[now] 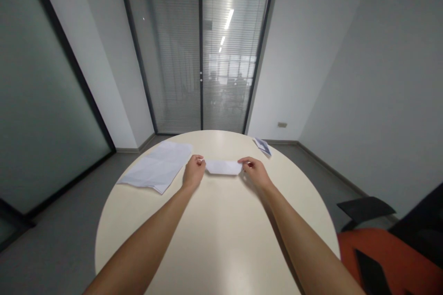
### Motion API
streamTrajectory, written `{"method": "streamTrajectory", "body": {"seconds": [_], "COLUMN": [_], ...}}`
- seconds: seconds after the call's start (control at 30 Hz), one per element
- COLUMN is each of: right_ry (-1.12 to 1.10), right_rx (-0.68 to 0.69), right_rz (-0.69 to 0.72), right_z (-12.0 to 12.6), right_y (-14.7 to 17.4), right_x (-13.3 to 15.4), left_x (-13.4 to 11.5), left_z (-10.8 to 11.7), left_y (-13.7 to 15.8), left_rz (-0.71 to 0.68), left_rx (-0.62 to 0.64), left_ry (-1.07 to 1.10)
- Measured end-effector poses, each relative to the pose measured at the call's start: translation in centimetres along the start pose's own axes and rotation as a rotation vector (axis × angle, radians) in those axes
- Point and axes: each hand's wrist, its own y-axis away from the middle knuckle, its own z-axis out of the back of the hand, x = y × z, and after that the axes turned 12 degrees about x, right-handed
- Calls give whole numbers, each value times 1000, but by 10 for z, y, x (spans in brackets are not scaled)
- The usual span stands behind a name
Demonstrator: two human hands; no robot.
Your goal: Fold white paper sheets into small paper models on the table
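Note:
Between my two hands is a small folded piece of white paper (224, 167), wider than it is deep, with slanted lower corners. My left hand (194, 170) pinches its left end, fingers closed. At the right end, my right hand (255, 170) grips the paper between thumb and fingers. A shadow under the paper's front edge shows on the table; whether the paper touches the tabletop I cannot tell. To the left of my left hand lie large creased white sheets (159, 164). Beyond my right hand, a small folded paper (263, 146) rests near the table's far right edge.
The round cream table (214, 239) fills the lower middle. An orange chair (387, 258) with a black armrest (368, 207) stands close to its right side. Glass doors with blinds (200, 55) rise behind the table, and a frosted glass panel (44, 87) is at the left.

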Motion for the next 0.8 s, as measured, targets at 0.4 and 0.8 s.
{"method": "streamTrajectory", "body": {"seconds": [0.4,0.8], "right_ry": [149,566], "right_rx": [177,208], "right_rz": [-112,58], "right_z": [-8,-5], "right_y": [4,7], "right_x": [-4,7], "left_x": [-24,-16], "left_z": [-6,-15], "left_y": [30,36], "left_rz": [-518,-473], "left_rx": [230,444], "left_ry": [-586,-768]}}
